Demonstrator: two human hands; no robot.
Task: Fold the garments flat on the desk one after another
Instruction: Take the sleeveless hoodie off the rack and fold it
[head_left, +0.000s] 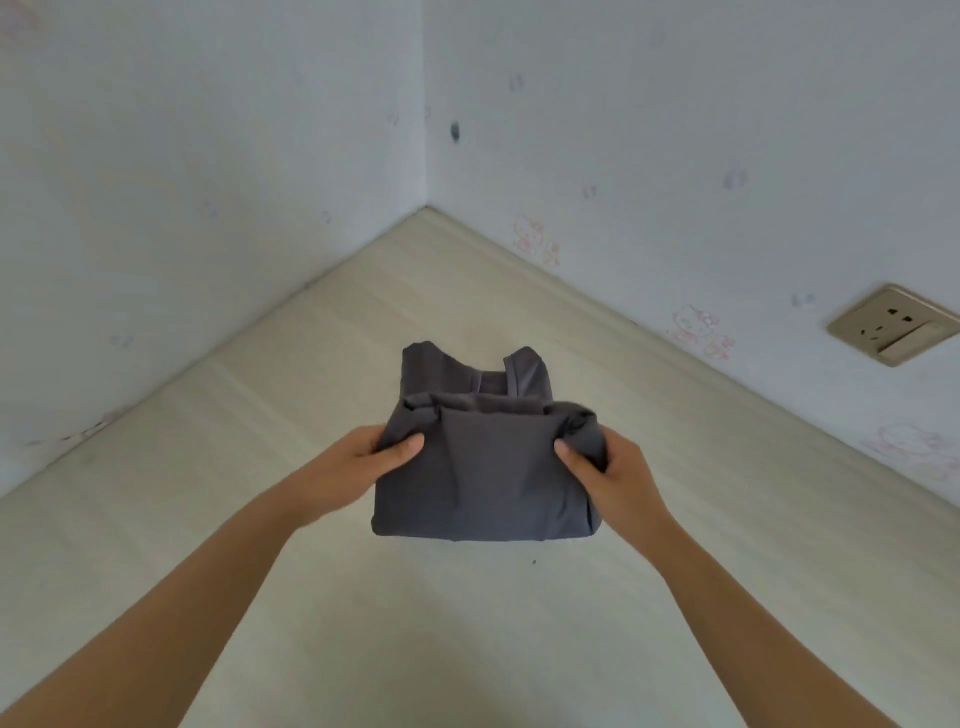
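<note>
1 garment (485, 467) in view: dark grey, already folded down to a compact, squarish bundle. It's sitting mid-desk w/ 2 strap-like ends sticking up at its far edge. Can't tell whether its near edge is resting on the desk (363, 649) or hanging just above it; a thin shadow is showing beneath.

2 hands, both gripping the bundle. The left hand (363, 462) is clamping the garment's left side, w/ the thumb pressing on top of the cloth and the other fingers going under the fold, hidden. The right hand (610, 480) is doing the same on the right side: thumb on top, fingers wrapping round a bunched roll of fabric at the upper right corner. The hands are sitting well apart, w/ the bundle's full width btwn them. 2 bare forearms (197, 597) are reaching in from the bottom corners.

The desk has a pale wood-grain top and is running into a corner where 2 white walls (208, 156) are meeting. 1 small dark speck (534, 561) is lying on the desk just nearside of the bundle.

The right-hand wall (675, 130) is carrying 1 beige socket plate (896, 325) w/ a switch on it, well apart from the garment. Approx 3 faint pink cartoon prints (701, 327) are showing along its lower part. 1 dark smudge (455, 131) is sitting high up by the corner.
</note>
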